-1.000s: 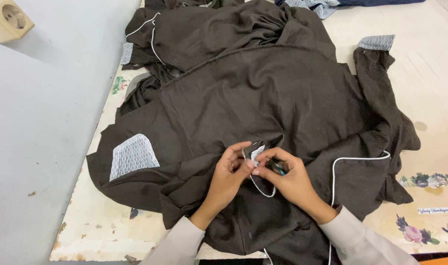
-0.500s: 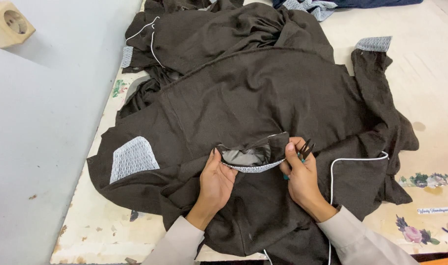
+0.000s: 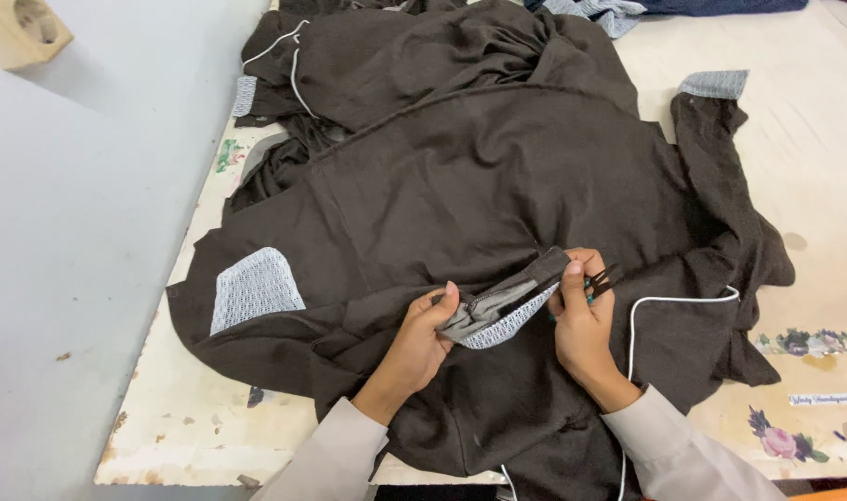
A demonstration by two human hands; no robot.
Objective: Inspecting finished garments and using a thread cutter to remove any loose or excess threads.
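At the far left, a beige wall socket (image 3: pixel 20 28) sits on the pale grey wall (image 3: pixel 80 232) beside the worn cream table (image 3: pixel 178 422) with its faded flower prints. A large dark brown garment (image 3: pixel 461 195) with thin white piping lies crumpled across the tabletop, and a light grey mesh patch pocket (image 3: pixel 255 289) shows on its left part. Near the table's front edge, the person's left hand (image 3: pixel 422 339) pinches the left end of a grey mesh-lined collar band (image 3: pixel 500 311) of the garment, thumb on top and fingers curled under. The right hand (image 3: pixel 583 320) grips the band's right end and also holds small dark thread snips with a teal handle (image 3: pixel 598 283) tucked in its fingers. A loop of white piping (image 3: pixel 669 301) curves just right of that hand. Farther right and up, a grey mesh cuff (image 3: pixel 713 83) ends a sleeve lying on the table.
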